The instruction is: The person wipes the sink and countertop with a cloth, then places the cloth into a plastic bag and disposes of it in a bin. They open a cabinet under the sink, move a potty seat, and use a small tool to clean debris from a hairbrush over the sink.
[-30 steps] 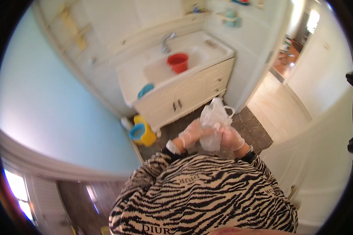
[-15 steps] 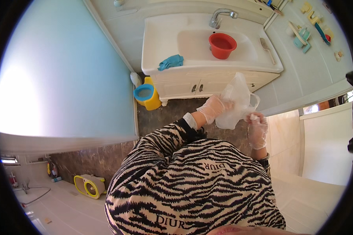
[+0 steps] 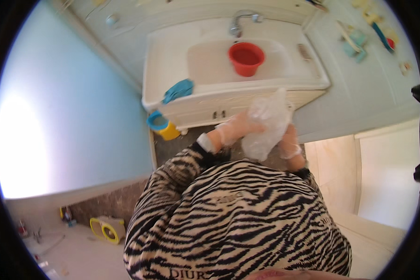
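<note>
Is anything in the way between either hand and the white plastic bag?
Only a thin clear glove shows between the left hand and the white plastic bag it holds. The bag hides the right hand's fingers, so I can't tell there.

A thin, translucent white plastic bag (image 3: 267,122) is held crumpled, its upper end tilted right; it is gripped by the left hand (image 3: 241,127), and the right hand (image 3: 290,141) is partly covered.
</note>
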### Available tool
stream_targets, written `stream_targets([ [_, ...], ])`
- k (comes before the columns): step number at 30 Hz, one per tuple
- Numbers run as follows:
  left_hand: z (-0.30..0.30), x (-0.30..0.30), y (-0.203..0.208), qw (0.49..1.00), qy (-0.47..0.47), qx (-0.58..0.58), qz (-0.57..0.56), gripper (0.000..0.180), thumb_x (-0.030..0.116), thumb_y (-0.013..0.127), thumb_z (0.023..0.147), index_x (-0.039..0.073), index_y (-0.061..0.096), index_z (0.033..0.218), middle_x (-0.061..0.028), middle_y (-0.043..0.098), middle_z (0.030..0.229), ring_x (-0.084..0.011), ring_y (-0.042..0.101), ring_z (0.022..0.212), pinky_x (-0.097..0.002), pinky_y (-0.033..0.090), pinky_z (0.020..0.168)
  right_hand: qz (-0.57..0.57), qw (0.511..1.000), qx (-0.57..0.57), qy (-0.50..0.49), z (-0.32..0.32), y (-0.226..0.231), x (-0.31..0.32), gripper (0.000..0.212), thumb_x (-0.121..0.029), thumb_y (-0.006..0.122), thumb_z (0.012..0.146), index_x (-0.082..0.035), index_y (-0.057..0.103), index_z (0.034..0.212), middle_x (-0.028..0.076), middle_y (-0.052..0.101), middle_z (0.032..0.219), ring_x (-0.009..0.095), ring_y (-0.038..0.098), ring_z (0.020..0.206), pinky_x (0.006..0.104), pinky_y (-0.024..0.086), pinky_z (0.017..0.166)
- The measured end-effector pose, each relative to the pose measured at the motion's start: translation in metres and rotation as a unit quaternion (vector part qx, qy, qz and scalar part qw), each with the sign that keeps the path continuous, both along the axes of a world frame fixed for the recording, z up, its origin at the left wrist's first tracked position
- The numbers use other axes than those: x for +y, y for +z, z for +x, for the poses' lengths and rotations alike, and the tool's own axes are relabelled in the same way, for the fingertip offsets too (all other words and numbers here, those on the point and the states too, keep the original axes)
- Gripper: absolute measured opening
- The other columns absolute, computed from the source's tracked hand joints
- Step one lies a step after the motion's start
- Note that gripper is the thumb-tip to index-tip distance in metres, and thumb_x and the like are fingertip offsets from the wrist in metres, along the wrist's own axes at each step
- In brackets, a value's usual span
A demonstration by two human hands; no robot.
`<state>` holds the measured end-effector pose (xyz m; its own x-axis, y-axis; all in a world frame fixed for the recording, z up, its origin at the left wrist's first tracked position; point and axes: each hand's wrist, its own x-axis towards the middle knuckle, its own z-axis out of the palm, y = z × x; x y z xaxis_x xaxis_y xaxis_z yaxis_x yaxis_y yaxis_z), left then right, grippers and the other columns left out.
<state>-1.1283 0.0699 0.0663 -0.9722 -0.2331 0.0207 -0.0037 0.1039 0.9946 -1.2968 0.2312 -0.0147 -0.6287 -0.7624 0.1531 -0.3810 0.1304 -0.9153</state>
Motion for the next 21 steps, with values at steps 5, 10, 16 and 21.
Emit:
stream_targets([
  [5,-0.01,0.02,0.02,0.977,0.111,-0.009,-0.183,0.081,0.021,0.083,0.076,-0.001,0.043,0.144,-0.015,0.057,0.136,-0.0244,0.054,0.126,-0.0357,0.044,0.106,-0.136,0.961,0.228,0.07,-0.004,0.003,-0.041,0.037,-0.019,0.059,0.096,-0.005,0.058,0.13,0.015,0.059,0.134,0.03,0.057,0.121,0.0384,0.046,0.103],
  [10,0.01,0.052,-0.006,0.932,0.2,0.094,-0.289,0.084,0.028,0.084,0.075,-0.001,0.043,0.142,-0.0184,0.058,0.134,-0.0294,0.055,0.127,-0.0375,0.044,0.107,-0.154,0.963,0.047,0.217,0.007,-0.003,0.004,0.039,-0.016,0.05,0.102,-0.001,0.052,0.137,0.011,0.059,0.132,0.025,0.055,0.122,0.0374,0.042,0.108],
  [16,0.083,0.132,-0.048,0.942,0.328,0.006,-0.075,0.081,0.026,0.086,0.073,-0.004,0.043,0.135,-0.0205,0.061,0.127,-0.0297,0.061,0.12,-0.0364,0.048,0.102,-0.168,0.894,-0.3,0.287,0.107,0.001,0.112,0.047,-0.022,0.048,0.104,-0.003,0.044,0.146,0.007,0.056,0.137,0.022,0.053,0.126,0.0368,0.039,0.111],
  [21,0.161,0.234,-0.083,0.944,0.325,0.052,-0.003,0.077,0.022,0.086,0.075,-0.002,0.044,0.134,-0.0171,0.063,0.123,-0.0275,0.063,0.113,-0.0361,0.05,0.097,-0.069,0.922,-0.3,0.234,0.197,-0.003,0.203,0.049,-0.011,0.063,0.094,-0.002,0.05,0.14,0.006,0.061,0.129,0.019,0.059,0.115,0.0338,0.047,0.1],
])
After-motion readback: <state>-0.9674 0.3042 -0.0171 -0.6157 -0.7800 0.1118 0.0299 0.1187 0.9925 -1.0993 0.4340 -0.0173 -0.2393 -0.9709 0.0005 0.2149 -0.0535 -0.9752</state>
